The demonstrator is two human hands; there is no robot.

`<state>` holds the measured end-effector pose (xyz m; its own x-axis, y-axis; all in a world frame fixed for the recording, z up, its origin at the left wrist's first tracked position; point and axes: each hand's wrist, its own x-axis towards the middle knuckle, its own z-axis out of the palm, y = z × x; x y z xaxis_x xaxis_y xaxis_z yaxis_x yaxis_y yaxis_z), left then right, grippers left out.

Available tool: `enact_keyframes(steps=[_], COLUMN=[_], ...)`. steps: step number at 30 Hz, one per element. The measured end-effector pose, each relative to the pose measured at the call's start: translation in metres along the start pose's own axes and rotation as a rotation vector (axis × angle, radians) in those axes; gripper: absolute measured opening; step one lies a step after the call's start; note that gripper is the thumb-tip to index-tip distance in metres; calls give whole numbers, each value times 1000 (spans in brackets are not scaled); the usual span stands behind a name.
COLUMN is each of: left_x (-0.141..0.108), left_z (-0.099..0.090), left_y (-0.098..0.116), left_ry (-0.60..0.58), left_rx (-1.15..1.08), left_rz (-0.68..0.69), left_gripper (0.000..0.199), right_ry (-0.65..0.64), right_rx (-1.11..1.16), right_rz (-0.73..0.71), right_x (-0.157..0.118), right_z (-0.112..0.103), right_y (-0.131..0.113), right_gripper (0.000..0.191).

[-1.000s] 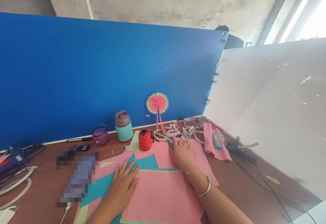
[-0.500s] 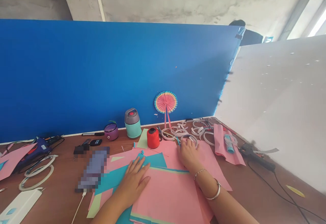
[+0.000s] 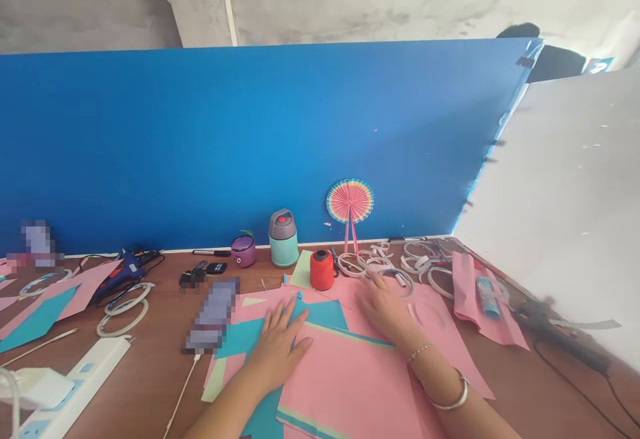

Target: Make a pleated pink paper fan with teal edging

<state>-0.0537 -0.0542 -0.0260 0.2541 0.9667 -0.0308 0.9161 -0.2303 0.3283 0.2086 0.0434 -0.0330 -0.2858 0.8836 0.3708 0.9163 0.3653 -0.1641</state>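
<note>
My left hand (image 3: pixel 281 346) lies flat with spread fingers on blue paper (image 3: pixel 320 312) and the edge of a pink sheet (image 3: pixel 350 379). This sheet has thin green and blue borders and sits on other pink, blue and pale green papers. My right hand (image 3: pixel 383 306) reaches over the pink paper behind it, fingers extended and somewhat blurred, nothing visible in them. Its fingertips are beside loops of white tape (image 3: pixel 353 266). A red spool of thread (image 3: pixel 321 270) stands to their left. Behind, a round pleated paper fan (image 3: pixel 350 202) leans against the blue panel.
A turquoise flask (image 3: pixel 283 242) and a purple cup (image 3: pixel 243 251) stand along the panel. A blurred-out phone (image 3: pixel 213 316) with a cable lies left of the papers. Further left is a power strip (image 3: pixel 80 386). On the right lies a dark glue gun (image 3: pixel 560 336) with its cord.
The view has swung left, so things appear further right. My right hand has shifted slightly among the tape loops; a thin blue item by its fingers no longer shows. My left hand stays on the papers.
</note>
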Motion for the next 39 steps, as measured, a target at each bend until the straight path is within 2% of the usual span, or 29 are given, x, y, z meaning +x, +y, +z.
enact_keyframes(steps=[3,7,15,22,25,27,30,32,34,37,39], left_x=[0,-1,-4,-3,-1,1,4,6,6,6,6], left_z=[0,0,-2,5,8,10,13,16,17,18,19], left_y=[0,2,4,1,-3,-6,-11,-13,-14,-14,-15], left_ry=[4,7,6,78,85,67,102,145,154,134,125], left_rx=[7,16,54,55,40,37,44,53,59,64,68], left_rz=[10,16,12,31,47,38,28,21,9,-2,-8], left_gripper=[58,56,56,50,49,49,49,49,48,47,46], right_ry=[-167,-258,-252,-216,-181,-188,-321,-410,-444,-373,-262], right_rx=[34,4,-67,-48,6,79,183,195,188,170,102], right_rz=[-40,68,268,307,250,140,-27,-63,-70,-69,31], right_x=[-2,-3,-1,0,0,-1,-7,-11,-13,-10,-6], right_z=[-3,-7,-16,-20,-23,-24,-24,-23,-22,-21,-18], right_y=[-9,-14,-2,-6,-11,-16,-22,-25,-27,-25,-20], right_gripper=[42,45,40,33,32,34,51,66,70,62,52])
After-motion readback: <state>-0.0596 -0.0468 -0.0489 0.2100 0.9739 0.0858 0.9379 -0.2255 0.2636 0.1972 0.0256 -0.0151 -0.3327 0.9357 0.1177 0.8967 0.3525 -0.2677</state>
